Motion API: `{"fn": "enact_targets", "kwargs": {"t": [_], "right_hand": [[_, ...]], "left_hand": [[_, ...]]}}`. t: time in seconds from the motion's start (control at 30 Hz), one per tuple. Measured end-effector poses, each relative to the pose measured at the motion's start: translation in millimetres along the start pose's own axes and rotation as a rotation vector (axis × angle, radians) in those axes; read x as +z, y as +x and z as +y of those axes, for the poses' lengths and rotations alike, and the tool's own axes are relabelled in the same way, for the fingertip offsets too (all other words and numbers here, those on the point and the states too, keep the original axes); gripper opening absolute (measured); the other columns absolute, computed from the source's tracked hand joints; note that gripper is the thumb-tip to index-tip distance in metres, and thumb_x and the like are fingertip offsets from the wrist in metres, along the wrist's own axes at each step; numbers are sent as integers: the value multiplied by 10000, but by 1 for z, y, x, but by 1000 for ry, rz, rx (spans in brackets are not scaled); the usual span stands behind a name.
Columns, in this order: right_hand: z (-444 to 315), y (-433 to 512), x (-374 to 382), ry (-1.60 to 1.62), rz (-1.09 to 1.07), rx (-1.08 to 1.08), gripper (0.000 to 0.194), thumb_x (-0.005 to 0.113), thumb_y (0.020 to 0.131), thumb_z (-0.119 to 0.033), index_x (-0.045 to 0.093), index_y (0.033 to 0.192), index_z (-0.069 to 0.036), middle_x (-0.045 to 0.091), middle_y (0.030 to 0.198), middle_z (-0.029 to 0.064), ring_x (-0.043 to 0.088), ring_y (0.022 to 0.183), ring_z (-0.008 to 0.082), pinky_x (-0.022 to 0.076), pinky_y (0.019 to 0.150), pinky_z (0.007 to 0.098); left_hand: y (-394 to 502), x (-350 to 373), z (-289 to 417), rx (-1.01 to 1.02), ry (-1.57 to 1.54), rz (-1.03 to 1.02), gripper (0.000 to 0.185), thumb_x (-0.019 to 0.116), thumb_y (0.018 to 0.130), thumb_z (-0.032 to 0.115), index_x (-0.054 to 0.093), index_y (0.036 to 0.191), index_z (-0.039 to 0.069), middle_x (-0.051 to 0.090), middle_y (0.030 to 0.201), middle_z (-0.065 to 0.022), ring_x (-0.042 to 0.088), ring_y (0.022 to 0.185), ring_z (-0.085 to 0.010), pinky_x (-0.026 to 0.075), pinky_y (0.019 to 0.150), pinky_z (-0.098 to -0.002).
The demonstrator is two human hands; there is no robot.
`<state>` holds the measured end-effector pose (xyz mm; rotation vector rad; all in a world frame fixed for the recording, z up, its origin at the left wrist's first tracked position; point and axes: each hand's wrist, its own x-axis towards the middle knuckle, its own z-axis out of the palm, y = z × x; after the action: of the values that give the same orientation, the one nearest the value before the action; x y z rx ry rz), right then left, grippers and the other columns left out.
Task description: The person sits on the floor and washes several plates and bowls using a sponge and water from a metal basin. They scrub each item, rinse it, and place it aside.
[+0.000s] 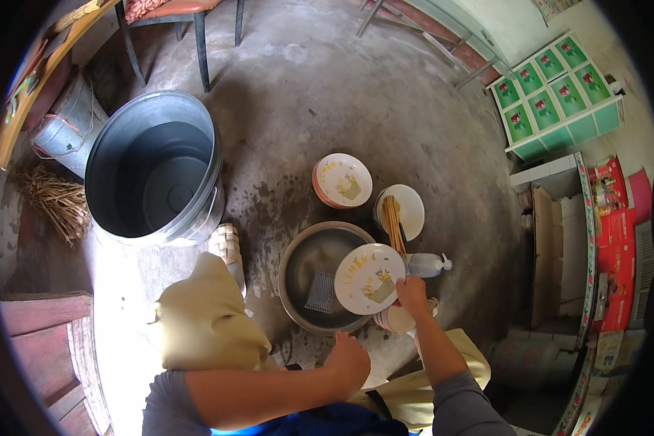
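My right hand [412, 295] grips the rim of a white plate [371, 278] printed with a basket and yellow lettering. The plate is over the right side of a round metal basin [287, 294], covering part of it. A grey mesh scrubbing cloth [320, 292] lies in the basin. Close to the basin's near rim is my left hand [347, 362], its fingers curled; its palm is hidden, so I cannot tell whether it holds anything. Beneath the plate and my right hand, a stack of bowls [397, 320] shows in part.
Beyond the basin stand stacked plates [344, 182] and bowls [409, 210] with chopsticks [394, 223] across them. A clear pump bottle [428, 265] lies to the right. A large metal bucket [204, 218] stands left, near a chair [200, 49]. Green patterned boxes [556, 90] sit far right.
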<state>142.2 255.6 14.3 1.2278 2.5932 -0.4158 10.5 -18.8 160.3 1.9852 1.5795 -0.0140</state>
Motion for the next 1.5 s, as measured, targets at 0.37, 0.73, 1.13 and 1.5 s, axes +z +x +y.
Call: {"fn": "enact_targets", "kwargs": {"t": [0.37, 0.73, 1.13, 1.5], "right_hand": [[-85, 131, 9, 1240, 74, 398, 339, 483, 967, -181, 588, 1016, 137, 683, 825, 206, 692, 604, 273, 581, 481, 350], [-146, 232, 74, 1405, 225, 668, 268, 484, 934, -101, 572, 911, 151, 678, 769, 228, 692, 598, 264, 588, 486, 346], [-135, 248, 78, 1040, 56, 586, 377, 514, 940, -204, 624, 726, 86, 670, 642, 146, 636, 498, 200, 517, 456, 328], [-99, 250, 74, 616, -184, 472, 587, 550, 938, -486, 644, 657, 21, 619, 557, 88, 562, 450, 195, 462, 487, 363]], "left_hand": [[7, 12, 0, -78, -63, -28, 374, 543, 889, 237, 621, 1163, -5, 600, 1209, -294, 573, 1135, -440, 424, 950, -526], [30, 86, 0, -291, -3, 131, 506, 726, 720, 368, 630, 1002, -41, 632, 1019, -258, 583, 1061, -394, 385, 988, -558], [7, 1, -25, -199, -319, 182, 558, 714, 737, 328, 570, 1107, -64, 592, 1095, -289, 569, 1075, -407, 413, 979, -512], [13, 18, -22, -215, -273, 38, 630, 639, 777, 353, 536, 1244, -56, 538, 1253, -347, 522, 1200, -447, 375, 1038, -548]]}}
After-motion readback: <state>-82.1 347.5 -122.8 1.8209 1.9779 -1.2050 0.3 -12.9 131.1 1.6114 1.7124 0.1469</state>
